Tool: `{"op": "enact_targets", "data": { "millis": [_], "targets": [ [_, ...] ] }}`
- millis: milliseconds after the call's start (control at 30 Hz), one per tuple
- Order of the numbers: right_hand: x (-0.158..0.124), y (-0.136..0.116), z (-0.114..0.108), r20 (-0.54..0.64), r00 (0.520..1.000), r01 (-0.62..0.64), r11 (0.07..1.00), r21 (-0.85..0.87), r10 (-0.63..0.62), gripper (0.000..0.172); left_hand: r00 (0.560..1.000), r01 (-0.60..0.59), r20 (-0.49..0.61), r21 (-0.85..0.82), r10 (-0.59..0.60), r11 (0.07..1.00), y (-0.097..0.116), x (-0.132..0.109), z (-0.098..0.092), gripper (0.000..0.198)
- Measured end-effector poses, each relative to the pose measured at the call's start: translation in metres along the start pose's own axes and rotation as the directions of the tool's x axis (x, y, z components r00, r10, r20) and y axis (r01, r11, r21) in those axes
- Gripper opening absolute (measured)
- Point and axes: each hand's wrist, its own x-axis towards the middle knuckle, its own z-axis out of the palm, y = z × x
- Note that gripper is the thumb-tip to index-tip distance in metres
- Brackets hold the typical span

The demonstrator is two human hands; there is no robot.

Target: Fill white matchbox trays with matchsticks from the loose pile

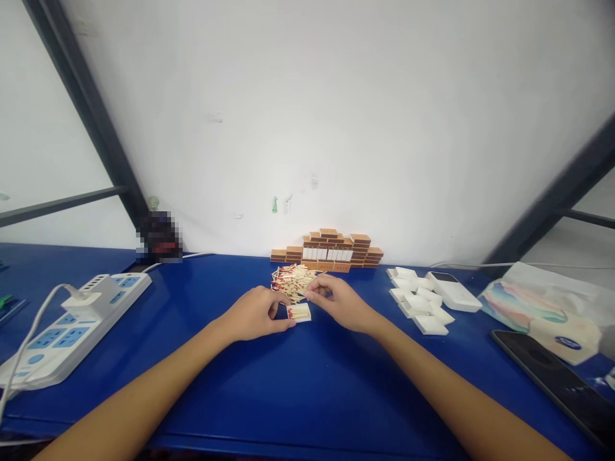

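Note:
My left hand [254, 315] rests on the blue table [307, 384], its fingers closed on a small open matchbox tray [299, 312] part-filled with matches. My right hand [336, 301] is just right of the tray, fingers pinched on a few matches over the near edge of a loose pile of red-tipped matches [292, 282]. Behind the pile stands a stack of brown matchboxes [331, 250] against the white wall.
Several empty white matchbox trays [418, 301] lie right of my hands, beside a white device [451, 291]. A tissue pack [542, 310] and a dark phone [557, 381] lie at far right. A white-and-blue power strip [72, 326] lies at left.

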Motion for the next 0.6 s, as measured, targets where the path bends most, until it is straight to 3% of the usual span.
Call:
{"op": "enact_targets", "data": {
  "millis": [133, 600],
  "targets": [
    [-0.002, -0.006, 0.009, 0.041, 0.999, -0.011, 0.999, 0.034, 0.010, 0.022, 1.000, -0.013, 0.020, -0.006, 0.013, 1.000, 0.003, 0.000, 0.000, 0.036],
    [-0.009, -0.007, 0.010, 0.168, 0.985, 0.069, 0.976, -0.209, -0.033, 0.013, 0.999, -0.009, 0.051, -0.040, 0.011, 0.999, 0.001, 0.000, -0.003, 0.035]
  ]
}}
